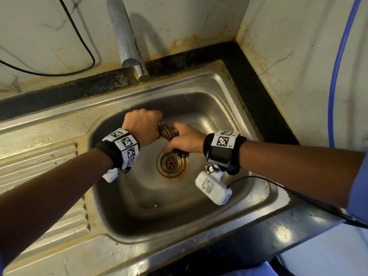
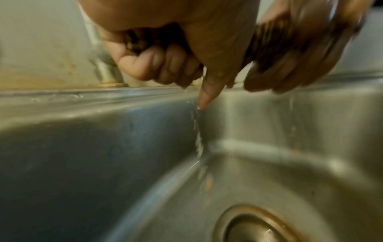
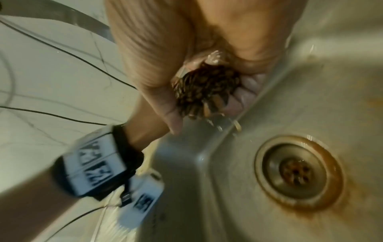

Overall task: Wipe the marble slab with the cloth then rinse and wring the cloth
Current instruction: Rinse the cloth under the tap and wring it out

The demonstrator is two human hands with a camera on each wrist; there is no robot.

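Observation:
A brown checked cloth [image 1: 166,132] is twisted into a tight roll over the steel sink basin [image 1: 139,196]. My left hand [image 1: 142,125] grips its far end and my right hand [image 1: 184,141] grips its near end, just above the drain [image 1: 171,163]. In the left wrist view my left hand [image 2: 165,65] is curled round the cloth [image 2: 136,42] and water runs off the thumb into the sink [image 2: 82,147]. In the right wrist view the cloth's end [image 3: 207,91] sticks out of my right fist [image 3: 238,73], dripping.
The tap [image 1: 127,40] stands at the back rim, no water visible from it. A ribbed draining board [image 1: 39,166] lies on the left. Black counter edging [image 1: 249,80] and stained walls [image 1: 298,46] enclose the corner. A black cable [image 1: 83,40] and a blue hose [image 1: 336,76] hang nearby.

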